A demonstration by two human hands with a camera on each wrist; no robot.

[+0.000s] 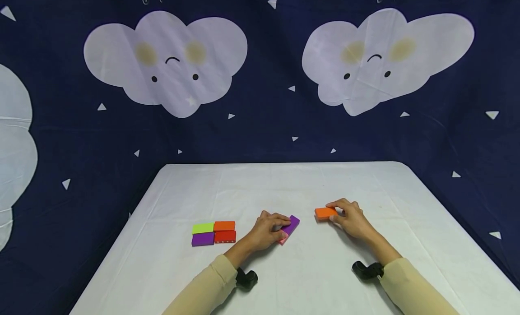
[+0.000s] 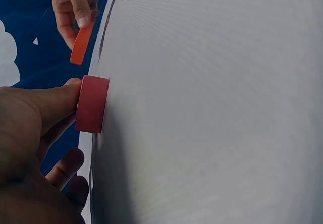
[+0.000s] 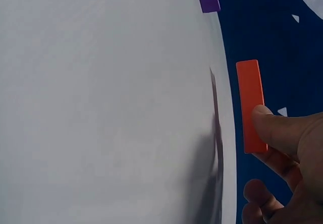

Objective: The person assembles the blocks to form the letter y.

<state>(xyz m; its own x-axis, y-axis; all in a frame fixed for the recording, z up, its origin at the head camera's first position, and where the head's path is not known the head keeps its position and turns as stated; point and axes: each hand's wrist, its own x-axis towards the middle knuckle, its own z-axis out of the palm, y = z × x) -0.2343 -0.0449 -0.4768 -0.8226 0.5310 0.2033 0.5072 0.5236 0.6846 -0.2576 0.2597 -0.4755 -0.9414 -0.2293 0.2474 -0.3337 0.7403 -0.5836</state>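
Near the middle of the table, my left hand [image 1: 266, 231] pinches a purple block [image 1: 293, 221] and a pink block [image 1: 283, 239] at its near end, thumb on the pink side. The pink block's end [image 2: 92, 104] faces the left wrist view; how the two blocks join is hidden by my fingers. Farther right, an orange block [image 1: 323, 213] is held between the thumb and fingers of my right hand [image 1: 352, 219]. In the right wrist view this orange block [image 3: 250, 108] appears edge-on, its shadow falling on the cloth.
Left of my hands, several blocks sit together in two rows: lime green [image 1: 202, 228] and orange [image 1: 225, 226] behind, purple [image 1: 202, 239] and red [image 1: 225, 237] in front. A white cloth [image 1: 260, 188] covers the table. Behind hangs a dark blue curtain [image 1: 268, 134] with clouds.
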